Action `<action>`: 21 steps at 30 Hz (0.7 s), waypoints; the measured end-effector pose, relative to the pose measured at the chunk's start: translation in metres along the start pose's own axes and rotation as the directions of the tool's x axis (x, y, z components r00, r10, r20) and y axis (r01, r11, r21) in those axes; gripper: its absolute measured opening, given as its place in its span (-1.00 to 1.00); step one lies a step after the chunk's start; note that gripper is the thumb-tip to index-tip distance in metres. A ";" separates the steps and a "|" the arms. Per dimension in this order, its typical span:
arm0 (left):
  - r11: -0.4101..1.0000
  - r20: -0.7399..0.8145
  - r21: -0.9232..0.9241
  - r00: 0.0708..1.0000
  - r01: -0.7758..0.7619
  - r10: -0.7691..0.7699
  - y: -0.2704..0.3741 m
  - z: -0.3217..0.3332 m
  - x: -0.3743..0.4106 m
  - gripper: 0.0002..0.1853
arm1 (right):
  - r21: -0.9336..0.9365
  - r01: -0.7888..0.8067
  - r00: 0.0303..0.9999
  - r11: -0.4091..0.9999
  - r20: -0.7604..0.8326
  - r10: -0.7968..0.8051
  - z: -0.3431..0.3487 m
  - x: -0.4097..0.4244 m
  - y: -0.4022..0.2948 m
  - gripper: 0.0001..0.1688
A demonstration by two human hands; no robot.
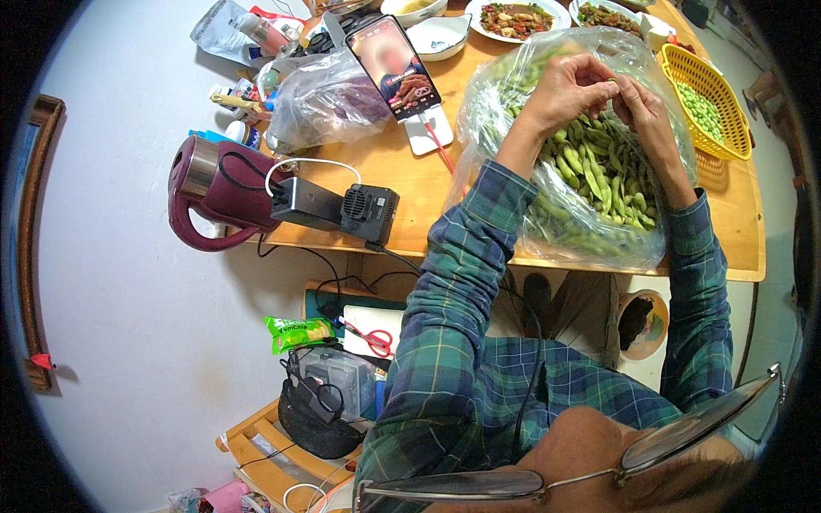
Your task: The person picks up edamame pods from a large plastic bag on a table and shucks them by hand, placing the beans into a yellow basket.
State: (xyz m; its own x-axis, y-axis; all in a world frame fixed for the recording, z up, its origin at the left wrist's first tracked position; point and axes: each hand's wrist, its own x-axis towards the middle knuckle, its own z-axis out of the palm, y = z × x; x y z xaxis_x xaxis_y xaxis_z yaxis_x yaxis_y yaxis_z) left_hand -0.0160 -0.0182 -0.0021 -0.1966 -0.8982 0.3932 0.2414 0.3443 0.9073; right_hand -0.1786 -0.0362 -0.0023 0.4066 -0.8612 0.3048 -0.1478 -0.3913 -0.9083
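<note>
My left hand (573, 90) and my right hand (643, 108) meet above a large clear plastic bag (490, 122). Pinched between their fingertips is a soybean pod (612, 80), mostly hidden by the fingers. The bag lies open on the wooden table, full of green soybean pods (593, 170). Right of my right hand stands a yellow plastic basket (737, 144), holding shelled green soybeans (702, 112).
A phone (394, 67) leans on a white stand (431, 133) with a red cable. A maroon electric kettle (221, 186) and black devices (370, 213) sit left. Dishes of food (516, 22) line the back. A bucket (651, 327) stands below the table's front edge.
</note>
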 end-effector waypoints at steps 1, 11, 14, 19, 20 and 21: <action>1.000 0.007 0.027 1.000 0.001 -0.001 0.000 0.001 0.001 -0.89 | 0.006 -0.015 1.000 1.000 -0.001 0.015 -0.001 0.000 -0.001 -0.63; 0.997 0.024 0.056 0.998 0.049 -0.050 0.004 0.003 -0.001 -0.86 | -0.011 -0.011 1.000 1.000 0.020 0.011 -0.005 0.002 0.007 -0.61; 0.996 0.047 0.042 0.996 0.076 -0.078 0.005 -0.001 -0.001 -0.86 | -0.009 -0.013 0.999 1.000 0.046 0.013 -0.003 0.001 0.005 -0.60; 0.989 0.025 -0.069 0.991 0.132 -0.130 0.001 -0.004 -0.002 -0.86 | -0.020 0.016 1.000 1.000 0.027 -0.015 0.000 0.002 0.003 -0.57; 0.988 0.012 -0.083 0.991 0.132 -0.132 0.000 -0.003 -0.001 -0.87 | -0.031 0.027 0.999 0.999 0.025 -0.026 -0.001 0.002 0.004 -0.57; 0.986 0.000 -0.097 0.991 0.133 -0.133 0.000 -0.002 -0.001 -0.87 | -0.035 0.031 0.999 0.999 0.020 -0.030 -0.001 0.001 0.003 -0.57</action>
State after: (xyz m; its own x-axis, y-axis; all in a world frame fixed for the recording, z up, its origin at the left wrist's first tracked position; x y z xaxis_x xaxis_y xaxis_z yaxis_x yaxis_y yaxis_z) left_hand -0.0135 -0.0178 -0.0027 -0.2275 -0.9360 0.2688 0.3041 0.1939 0.9327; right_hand -0.1793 -0.0387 -0.0044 0.4286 -0.8425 0.3264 -0.1664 -0.4287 -0.8880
